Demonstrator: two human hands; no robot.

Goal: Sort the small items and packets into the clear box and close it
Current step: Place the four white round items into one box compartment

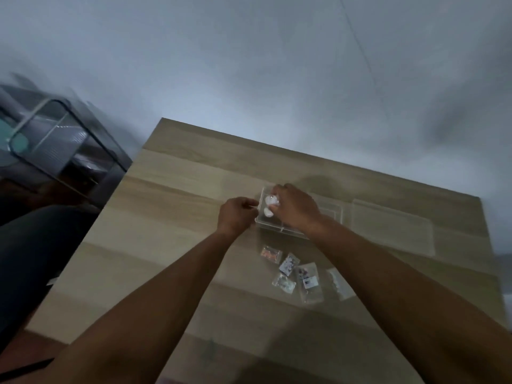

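Clear box [277,230] is set mid-table [171,217], lid [393,228] lying just beside. White items [269,202] are pinched in right hand [295,210] over box; left hand [235,214] grip curled, contents indeterminate. Packets [300,274] noted nr. box.

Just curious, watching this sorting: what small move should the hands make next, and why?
Probably let go of the white items into the clear box, since the right hand holds them over its left end. Then reach for the packets lying on the table.

Six packets [300,275], one clear box [277,231], one lid [393,225].
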